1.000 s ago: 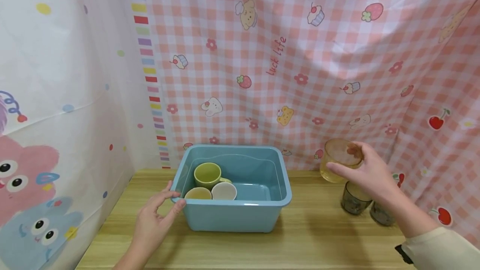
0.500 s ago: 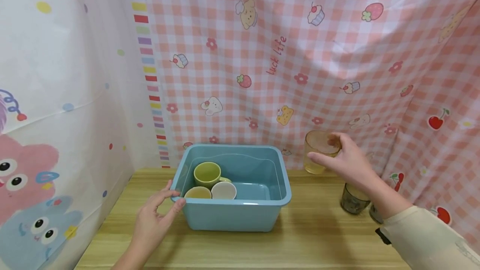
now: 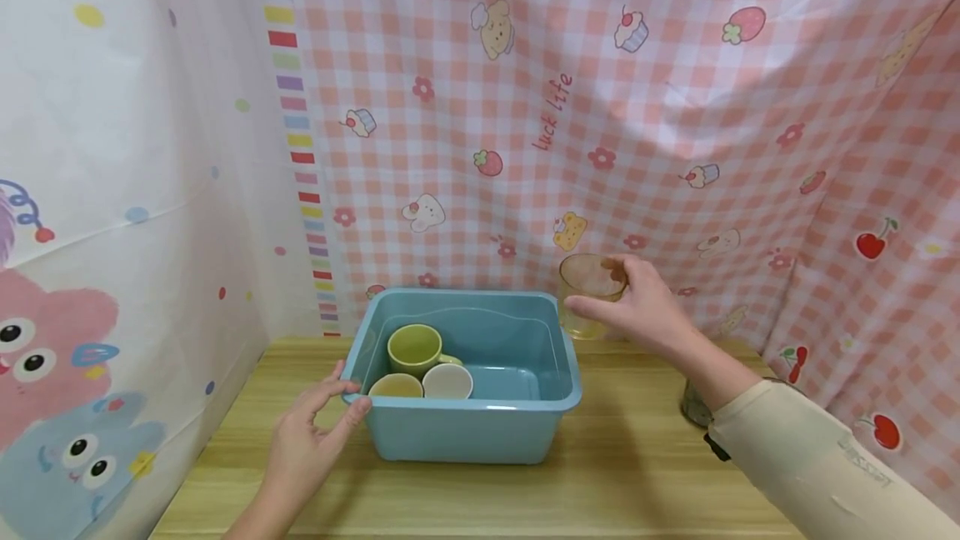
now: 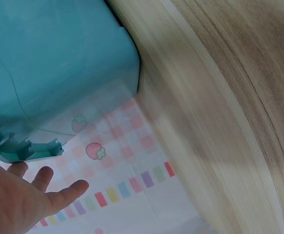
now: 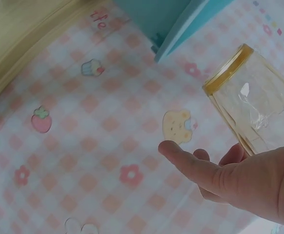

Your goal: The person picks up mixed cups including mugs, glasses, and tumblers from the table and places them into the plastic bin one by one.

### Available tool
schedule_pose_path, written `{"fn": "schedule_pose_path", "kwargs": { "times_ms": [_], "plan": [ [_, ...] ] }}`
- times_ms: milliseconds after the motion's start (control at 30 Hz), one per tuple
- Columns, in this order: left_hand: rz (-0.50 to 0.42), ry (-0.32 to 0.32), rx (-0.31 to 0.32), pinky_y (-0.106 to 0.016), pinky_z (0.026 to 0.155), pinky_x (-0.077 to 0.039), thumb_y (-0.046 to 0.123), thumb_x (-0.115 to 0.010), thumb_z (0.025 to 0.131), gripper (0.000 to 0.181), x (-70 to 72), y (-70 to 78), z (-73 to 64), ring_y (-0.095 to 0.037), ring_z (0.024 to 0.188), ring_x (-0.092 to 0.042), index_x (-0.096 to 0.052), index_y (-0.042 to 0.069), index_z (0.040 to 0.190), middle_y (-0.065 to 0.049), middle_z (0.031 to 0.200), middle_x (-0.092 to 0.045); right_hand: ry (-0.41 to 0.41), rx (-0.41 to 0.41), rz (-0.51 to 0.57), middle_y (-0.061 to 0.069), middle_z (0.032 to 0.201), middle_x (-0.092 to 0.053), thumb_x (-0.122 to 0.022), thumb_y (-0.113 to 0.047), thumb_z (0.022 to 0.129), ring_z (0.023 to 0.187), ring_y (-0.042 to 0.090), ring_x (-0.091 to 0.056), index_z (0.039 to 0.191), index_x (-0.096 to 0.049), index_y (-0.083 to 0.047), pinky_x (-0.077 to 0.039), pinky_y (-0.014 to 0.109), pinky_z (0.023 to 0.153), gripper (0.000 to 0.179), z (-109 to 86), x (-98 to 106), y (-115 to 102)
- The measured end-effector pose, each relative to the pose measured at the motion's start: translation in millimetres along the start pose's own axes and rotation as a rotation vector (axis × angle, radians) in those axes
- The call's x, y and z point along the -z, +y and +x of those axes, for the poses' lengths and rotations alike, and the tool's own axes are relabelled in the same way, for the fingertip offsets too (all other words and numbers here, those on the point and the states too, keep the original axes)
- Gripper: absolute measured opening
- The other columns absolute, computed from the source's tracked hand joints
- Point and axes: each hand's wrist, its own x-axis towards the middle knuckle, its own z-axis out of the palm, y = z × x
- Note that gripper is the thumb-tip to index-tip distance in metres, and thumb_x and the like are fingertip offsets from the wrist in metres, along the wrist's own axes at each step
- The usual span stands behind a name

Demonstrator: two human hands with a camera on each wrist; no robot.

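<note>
Holding an amber glass [image 3: 581,277] upright beside a blue tub [image 3: 465,436]

The person's right hand [image 3: 647,307] grips the amber glass from its right side, thumb on the near face and fingers behind. The glass, see-through and mouth up, is raised off the wooden table [image 3: 600,473], next to the right rim of the blue tub towards its back corner. The right wrist view shows a gap between glass and tub.

The left hand [image 3: 306,427] is spread wide, its thumb and fingertips resting at the near left corner of the tub's rim.

Inside the tub, three cups sit together on the left: a green mug [image 3: 415,347] at the back with its handle pointing right, a pale yellow cup [image 3: 396,387] in front of it, and a white cup [image 3: 448,382] beside that one. The front wall hides their lower parts.

On the table to the right stands a dark glass [image 3: 696,407], partly covered by the right forearm and its cream sleeve [image 3: 810,448]. Behind everything hangs a pink checked curtain [image 3: 540,40] printed with strawberries, cupcakes and flowers
</note>
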Motion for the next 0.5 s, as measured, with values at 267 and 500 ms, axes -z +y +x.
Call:
{"fn": "schedule_pose_path", "kwargs": {
  "times_ms": [267,500],
  "plan": [
    [0.007,0.001,-0.003,-0.057,0.109,-0.052,0.022,-0.088,0.091,0.022,0.5,0.7,0.2,-0.034,0.135,-0.067,-0.078,0.014,0.108,-0.009,0.146,-0.07,-0.051,0.003,0.009,0.021,0.158,-0.05,-0.08,-0.063,0.087,0.139,0.039,-0.053,0.159,-0.04,-0.005,-0.05,0.059,0.113,0.101,16.4,-21.9,-17.1],
    [0.002,0.006,-0.015,-0.059,0.109,-0.052,0.022,-0.088,0.09,0.022,0.2,0.6,0.3,-0.035,0.134,-0.067,-0.078,0.013,0.108,-0.01,0.145,-0.07,-0.095,0.024,-0.01,0.019,0.154,-0.057,-0.083,-0.059,0.085,0.138,0.038,-0.058,0.159,-0.042,-0.007,-0.053,0.057,0.112,0.1,30.0,-45.0,-25.3]
  ]
}}
